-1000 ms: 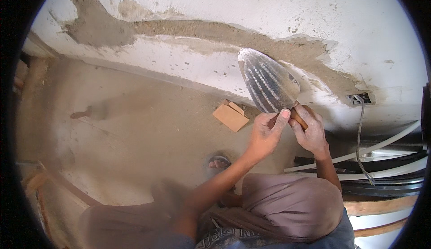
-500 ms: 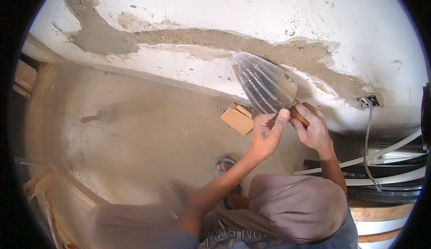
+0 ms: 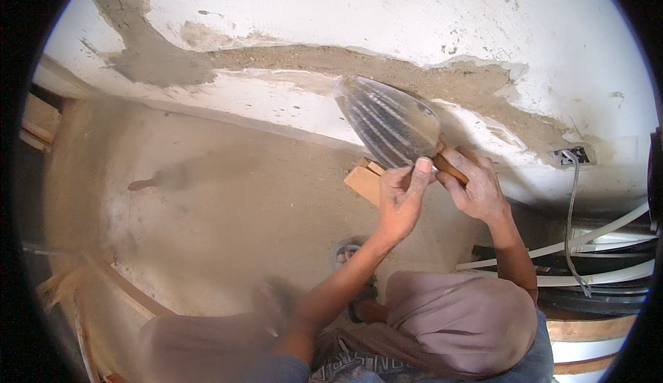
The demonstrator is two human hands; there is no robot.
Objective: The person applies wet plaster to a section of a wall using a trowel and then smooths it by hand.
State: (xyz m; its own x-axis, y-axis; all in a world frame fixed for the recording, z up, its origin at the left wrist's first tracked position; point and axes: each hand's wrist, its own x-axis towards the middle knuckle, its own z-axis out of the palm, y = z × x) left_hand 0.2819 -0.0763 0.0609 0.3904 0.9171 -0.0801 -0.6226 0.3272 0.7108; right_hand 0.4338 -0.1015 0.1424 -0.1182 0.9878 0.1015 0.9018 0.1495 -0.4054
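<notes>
A pointed trowel (image 3: 392, 122) with a wide, dusty metal blade and a wooden handle is held up in front of the wall. My right hand (image 3: 478, 184) is wrapped around its handle. At the blade's lower edge, close to the handle, my left hand (image 3: 402, 202) grips it with the thumb on top. The blade's tip points up and left, overlapping the lower edge of a rough grey-brown channel (image 3: 304, 57) in the white wall (image 3: 345, 3); whether it touches the wall I cannot tell.
A cardboard piece (image 3: 364, 181) lies on the dusty floor (image 3: 242, 224) behind my left hand. Farther left rests a blurred tool with a brown handle (image 3: 141, 184). Cables hang from a wall box (image 3: 572, 156); white tubing (image 3: 615, 272) lies at right, timber (image 3: 124, 286) at lower left.
The trowel and both hands have shifted slightly left, and the blade now leans further that way. Each hand keeps its hold.
</notes>
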